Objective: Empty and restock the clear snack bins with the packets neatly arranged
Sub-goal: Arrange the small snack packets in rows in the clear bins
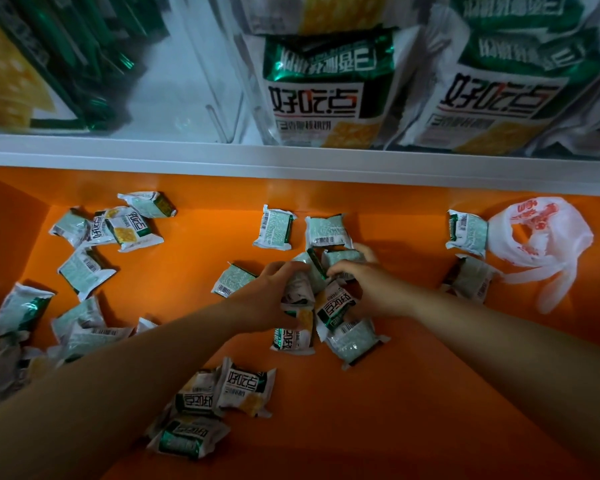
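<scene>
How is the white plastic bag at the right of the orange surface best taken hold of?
Probably by the handle loop trailing toward you from the white plastic bag. It lies free on the orange surface, while the body is crumpled and slack. Come from the near side with the right hand, the closer one, once it releases the packets.

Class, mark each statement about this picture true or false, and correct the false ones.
1. The left hand and right hand grip packets on the orange surface. True.
2. The plastic bag lies at the far left. False: it lies at the right.
3. Every packet is stacked neatly. False: many lie scattered on the surface.
4. Some bins above hold packets. True.
</scene>
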Demonstrator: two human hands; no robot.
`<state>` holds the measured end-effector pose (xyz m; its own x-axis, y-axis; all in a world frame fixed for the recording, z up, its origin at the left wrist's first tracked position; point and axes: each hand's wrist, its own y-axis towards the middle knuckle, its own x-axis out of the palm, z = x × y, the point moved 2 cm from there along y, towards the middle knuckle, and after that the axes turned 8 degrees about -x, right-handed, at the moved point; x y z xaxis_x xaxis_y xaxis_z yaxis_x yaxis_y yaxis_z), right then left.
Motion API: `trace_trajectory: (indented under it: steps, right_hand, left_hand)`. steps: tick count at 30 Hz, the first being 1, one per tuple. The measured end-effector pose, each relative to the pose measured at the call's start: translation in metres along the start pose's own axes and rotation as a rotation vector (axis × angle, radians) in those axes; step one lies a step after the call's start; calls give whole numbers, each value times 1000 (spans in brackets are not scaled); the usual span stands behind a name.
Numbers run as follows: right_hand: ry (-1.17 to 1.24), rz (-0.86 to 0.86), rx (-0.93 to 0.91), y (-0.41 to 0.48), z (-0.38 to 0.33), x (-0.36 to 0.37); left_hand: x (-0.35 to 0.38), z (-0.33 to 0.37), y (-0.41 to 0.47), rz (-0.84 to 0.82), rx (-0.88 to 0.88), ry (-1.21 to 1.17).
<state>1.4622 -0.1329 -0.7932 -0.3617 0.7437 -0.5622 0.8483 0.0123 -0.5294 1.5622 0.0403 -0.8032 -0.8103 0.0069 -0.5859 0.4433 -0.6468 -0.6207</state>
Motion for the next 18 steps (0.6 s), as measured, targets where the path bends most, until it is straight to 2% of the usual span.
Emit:
trace_trajectory:
  steps: [10,14,18]
  right_hand:
    - [23,144,-9,-17,5,14]
    - [84,191,13,-22,13,14]
    - [64,128,-10,-26,18,14]
  left_hand:
    - [21,-2,-9,51,-12,-32]
    - [27,-3,-13,66,-9,-136]
    - [33,1,-13,82,5,-190]
